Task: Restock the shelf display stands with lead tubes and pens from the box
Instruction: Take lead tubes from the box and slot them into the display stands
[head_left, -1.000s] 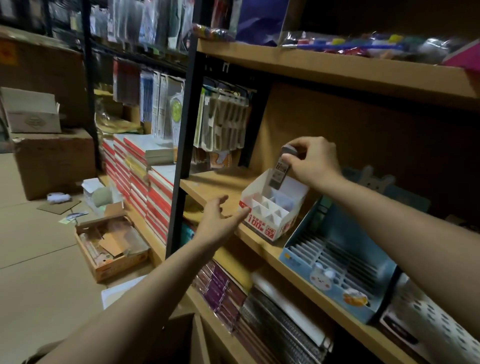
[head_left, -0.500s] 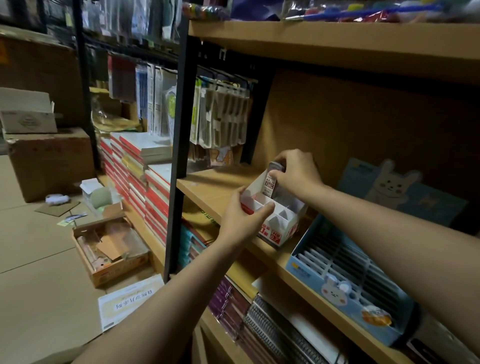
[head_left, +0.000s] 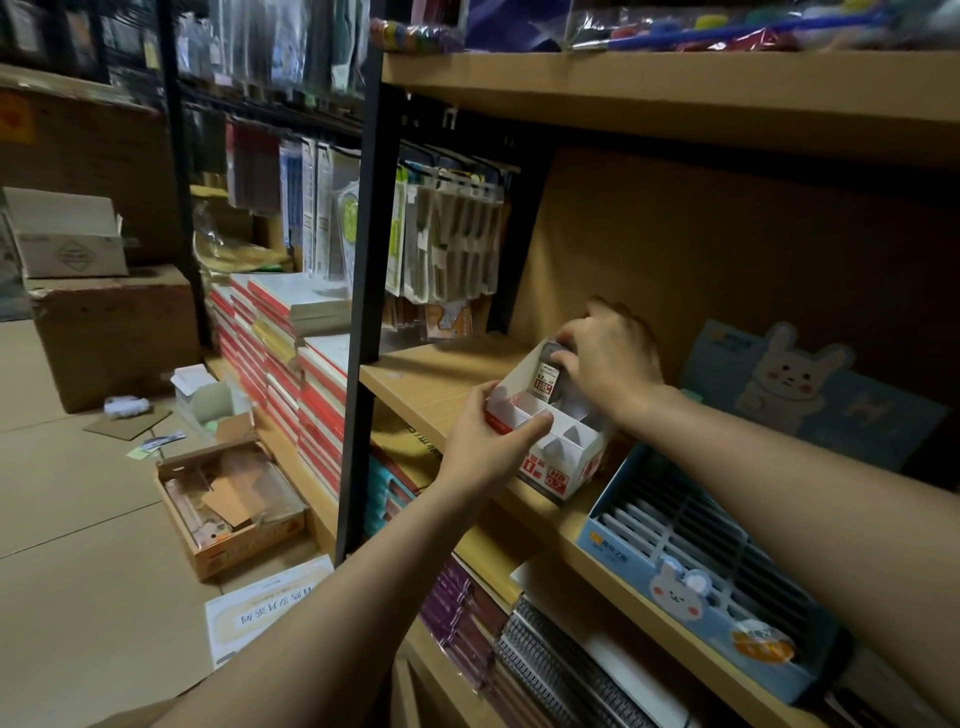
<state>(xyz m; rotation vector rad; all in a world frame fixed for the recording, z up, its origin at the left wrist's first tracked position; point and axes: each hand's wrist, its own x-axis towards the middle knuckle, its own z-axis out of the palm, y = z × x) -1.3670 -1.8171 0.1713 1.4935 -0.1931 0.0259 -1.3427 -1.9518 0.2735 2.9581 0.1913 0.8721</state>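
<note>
Right hand (head_left: 608, 358): fingers (head_left: 563, 358) pinch the top of a lead tube (head_left: 546, 378), which stands roughly upright in a rear compartment of the white display stand (head_left: 566, 457); how deep it sits cannot be told, the hand covers it. Left hand (head_left: 485, 441): thumb and fingers curled round the stand's near-left corner, thumb lying across a front divider.

White display stand: red-printed front, several triangular pockets, sitting at the front edge of the wooden shelf (head_left: 436, 379). Just right of the stand, on the same shelf, a blue slotted pen stand (head_left: 691, 577) with a rabbit on its front. Behind that, right of the white stand, a blue rabbit backing card (head_left: 795, 384). Down-left of the stand, on the floor, an open cardboard box (head_left: 228, 504). Below the stand, notebooks (head_left: 467, 613) on the lower shelf.
</note>
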